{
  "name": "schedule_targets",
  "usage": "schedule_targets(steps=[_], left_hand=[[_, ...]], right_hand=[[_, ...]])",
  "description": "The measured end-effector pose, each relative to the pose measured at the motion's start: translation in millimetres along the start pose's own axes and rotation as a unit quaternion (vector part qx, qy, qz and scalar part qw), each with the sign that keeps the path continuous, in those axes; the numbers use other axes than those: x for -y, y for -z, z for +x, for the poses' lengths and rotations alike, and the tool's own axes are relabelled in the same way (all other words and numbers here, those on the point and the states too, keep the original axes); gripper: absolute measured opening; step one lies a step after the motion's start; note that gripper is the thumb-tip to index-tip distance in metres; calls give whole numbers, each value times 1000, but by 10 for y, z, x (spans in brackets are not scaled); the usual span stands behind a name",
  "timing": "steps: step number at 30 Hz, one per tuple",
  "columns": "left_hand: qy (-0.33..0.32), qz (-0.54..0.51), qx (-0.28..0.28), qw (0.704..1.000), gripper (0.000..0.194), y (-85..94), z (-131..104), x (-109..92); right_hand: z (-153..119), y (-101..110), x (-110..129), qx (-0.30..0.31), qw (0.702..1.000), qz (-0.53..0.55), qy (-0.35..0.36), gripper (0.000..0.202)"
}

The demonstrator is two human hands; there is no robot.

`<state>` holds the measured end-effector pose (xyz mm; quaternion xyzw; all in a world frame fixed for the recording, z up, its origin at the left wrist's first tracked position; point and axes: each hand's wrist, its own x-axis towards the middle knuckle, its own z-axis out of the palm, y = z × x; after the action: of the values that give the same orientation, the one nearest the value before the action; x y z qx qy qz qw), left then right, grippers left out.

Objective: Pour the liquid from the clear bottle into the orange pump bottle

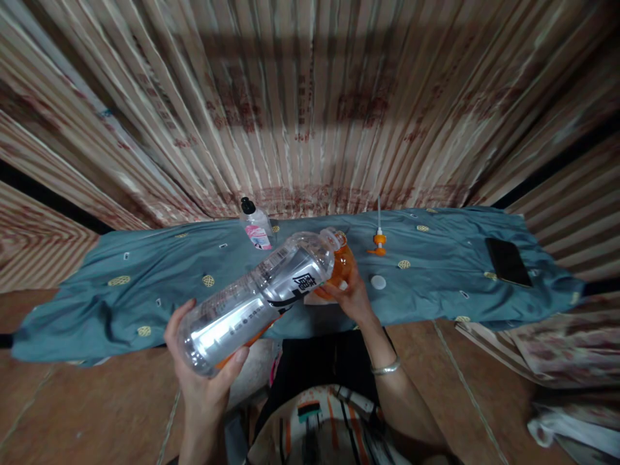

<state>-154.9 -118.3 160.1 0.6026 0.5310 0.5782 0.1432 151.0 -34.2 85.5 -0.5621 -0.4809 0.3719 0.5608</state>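
Note:
My left hand [206,374] is wrapped round the base of a large clear bottle [242,310] with a silver label. The bottle is tilted, its uncapped neck up and to the right. My right hand [351,294] grips an orange bottle [341,261], which stands partly behind the clear bottle's neck. The two bottle mouths are close together; whether they touch cannot be made out. Right of them lie an orange pump head [380,240] with a thin tube and a round white cap [378,282].
A small clear bottle [258,227] with a black top and pink label stands at the back of the cloth-covered table [145,278]. A dark phone [508,261] lies on the right side. Pleated curtains [300,116] hang behind and beside the table.

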Motion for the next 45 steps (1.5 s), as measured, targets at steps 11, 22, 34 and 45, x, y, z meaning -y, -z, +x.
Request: schedule_targets(steps=[11, 22, 34, 45], left_hand=[[23, -26, -6, 999, 100, -10, 29, 33], [83, -39, -10, 996, 96, 44, 14, 58], [85, 14, 3, 996, 94, 84, 156, 17], [83, 17, 3, 996, 98, 39, 239, -23]], right_hand=[[4, -3, 15, -3, 1000, -6, -2, 87], [-24, 24, 6, 6, 999, -45, 1, 95], [-42, 6, 64, -4, 1000, -14, -21, 84], [-26, 19, 45, -10, 999, -10, -35, 85]])
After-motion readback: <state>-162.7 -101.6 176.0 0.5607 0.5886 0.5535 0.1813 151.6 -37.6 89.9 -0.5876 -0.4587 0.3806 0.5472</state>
